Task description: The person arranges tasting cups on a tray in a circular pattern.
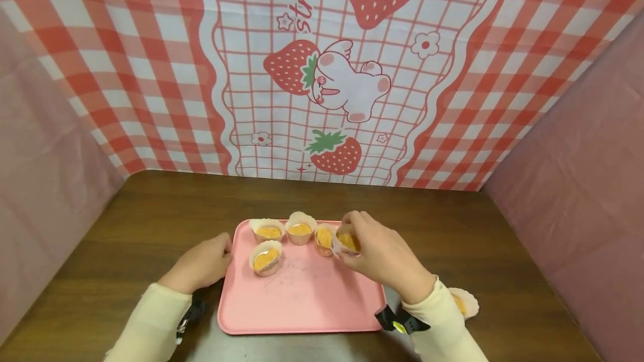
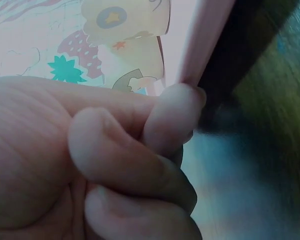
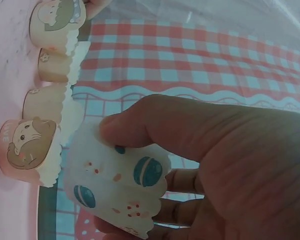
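Note:
My right hand [image 1: 384, 253] grips a paper-cupped cupcake [image 1: 348, 241] between thumb and fingers over the tray's far right part. The cup is tilted, its scalloped rim and teal and red prints showing in the right wrist view. My left hand [image 1: 203, 264] pinches the left rim of the pink tray [image 1: 302, 314], its other fingers curled in. Along the tray's far side stand a left cupcake [image 1: 268, 232], a middle cupcake [image 1: 300, 229] and a right cupcake [image 1: 324, 237], the last beside the held one. A nearer cupcake [image 1: 265, 260] stands at the left. All have yellow-orange tops.
Another cupcake [image 1: 464, 302] lies tipped on the wooden table [image 1: 478, 244] right of the tray, partly behind my right sleeve. A checked strawberry-print cloth [image 1: 332, 99] hangs at the back, with pink cloth walls on both sides.

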Demonstrator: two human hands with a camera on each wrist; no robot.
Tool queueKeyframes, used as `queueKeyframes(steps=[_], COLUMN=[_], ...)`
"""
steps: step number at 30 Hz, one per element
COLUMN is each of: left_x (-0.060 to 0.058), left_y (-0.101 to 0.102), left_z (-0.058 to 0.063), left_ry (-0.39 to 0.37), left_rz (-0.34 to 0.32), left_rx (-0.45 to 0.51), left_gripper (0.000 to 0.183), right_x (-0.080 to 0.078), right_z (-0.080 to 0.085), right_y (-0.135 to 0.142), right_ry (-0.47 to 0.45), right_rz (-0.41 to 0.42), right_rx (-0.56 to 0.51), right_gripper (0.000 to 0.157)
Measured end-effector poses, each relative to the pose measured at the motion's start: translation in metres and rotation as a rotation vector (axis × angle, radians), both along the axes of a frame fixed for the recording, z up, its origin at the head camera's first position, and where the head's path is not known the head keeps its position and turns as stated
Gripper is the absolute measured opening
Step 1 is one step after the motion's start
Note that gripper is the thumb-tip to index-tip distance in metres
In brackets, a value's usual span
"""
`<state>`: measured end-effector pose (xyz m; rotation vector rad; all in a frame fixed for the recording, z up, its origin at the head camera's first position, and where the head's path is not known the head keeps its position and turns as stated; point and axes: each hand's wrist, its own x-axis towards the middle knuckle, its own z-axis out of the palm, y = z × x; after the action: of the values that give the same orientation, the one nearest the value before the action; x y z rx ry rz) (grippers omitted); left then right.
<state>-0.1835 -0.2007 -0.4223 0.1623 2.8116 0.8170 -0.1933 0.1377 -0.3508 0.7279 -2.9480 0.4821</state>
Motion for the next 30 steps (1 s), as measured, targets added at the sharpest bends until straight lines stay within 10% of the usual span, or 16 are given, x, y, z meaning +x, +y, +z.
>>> queueKeyframes(steps=[14,30], left_x=[-0.001,-0.002], left_y=[0.002,0.001], left_z=[0.005,0.003], left_ry=[-0.019,-0.004], left_rz=[-0.033,-0.033], left_rx=[-0.016,-0.028], left_gripper=[0.012,0.01], right_x=[0.011,0.005], right_z=[-0.001,-0.021], right_y=[-0.004,-0.012], right_ry=[-0.192,-0.214], right_rz=[-0.05,0.037], right_rx=[0.065,0.141], right_gripper=[0.037,0.041])
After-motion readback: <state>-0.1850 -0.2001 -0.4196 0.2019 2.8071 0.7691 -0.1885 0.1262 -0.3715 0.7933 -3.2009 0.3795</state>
